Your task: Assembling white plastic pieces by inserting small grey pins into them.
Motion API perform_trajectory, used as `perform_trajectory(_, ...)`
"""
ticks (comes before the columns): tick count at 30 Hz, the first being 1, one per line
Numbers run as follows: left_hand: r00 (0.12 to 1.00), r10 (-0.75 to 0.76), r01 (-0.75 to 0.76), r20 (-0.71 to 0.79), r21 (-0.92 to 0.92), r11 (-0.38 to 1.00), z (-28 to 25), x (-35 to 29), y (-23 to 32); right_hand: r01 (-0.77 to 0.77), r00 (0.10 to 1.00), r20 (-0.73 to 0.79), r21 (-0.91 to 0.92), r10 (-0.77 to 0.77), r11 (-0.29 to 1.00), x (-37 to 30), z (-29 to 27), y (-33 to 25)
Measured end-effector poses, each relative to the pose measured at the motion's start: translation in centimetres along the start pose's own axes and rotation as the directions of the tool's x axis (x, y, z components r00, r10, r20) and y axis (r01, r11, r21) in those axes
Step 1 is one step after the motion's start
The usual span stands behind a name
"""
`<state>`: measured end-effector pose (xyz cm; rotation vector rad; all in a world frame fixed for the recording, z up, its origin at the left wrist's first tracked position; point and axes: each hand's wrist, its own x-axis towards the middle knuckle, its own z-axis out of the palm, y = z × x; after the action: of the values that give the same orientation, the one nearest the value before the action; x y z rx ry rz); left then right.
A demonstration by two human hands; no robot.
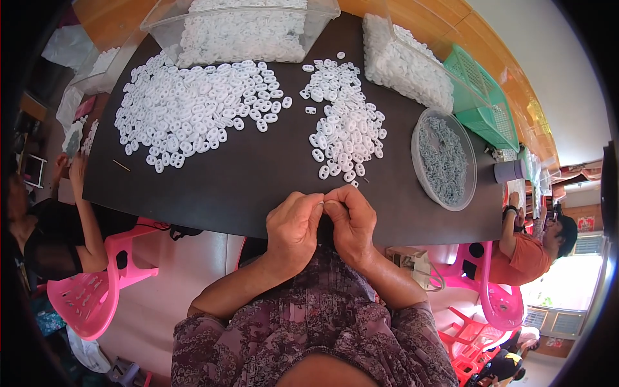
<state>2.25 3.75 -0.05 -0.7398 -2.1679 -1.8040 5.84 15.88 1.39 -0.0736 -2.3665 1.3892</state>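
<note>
My left hand (291, 227) and my right hand (351, 222) meet fingertip to fingertip over the near edge of the dark table (245, 174). Both are closed in a pinch. A tiny pale bit shows between the fingertips, too small and covered to name. Just beyond my hands lies a narrow pile of small white oval plastic pieces with two holes (348, 129). A wider pile of similar white pieces (187, 106) spreads to the left. On the right stands a round clear tub (419, 177) holding many small grey metal parts (445, 155), perhaps screws.
Clear bins of white pieces (245, 32) (406, 64) stand at the back. A green basket (474, 77) and a grey-purple cup (509, 171) sit at the right. A thin stick (121, 166) lies left. People (58, 226) (532, 248) sit on both sides; pink chairs (97, 293) stand nearby.
</note>
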Motion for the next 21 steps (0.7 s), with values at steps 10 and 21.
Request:
perform_trajectory(10,0.907,-0.396,0.421,0.145,-0.331,0.844,-1.4,1.0,0.2,-0.251,0.963,0.16,0.256,0.215,0.933,1.2,-0.8,-1.3)
perform_trajectory(21,0.956,-0.279,0.294,0.093,-0.255,0.921,-1.0,0.9,0.1,-0.248,0.962,0.151,0.141,0.227,0.958,0.9,-0.6,-0.8)
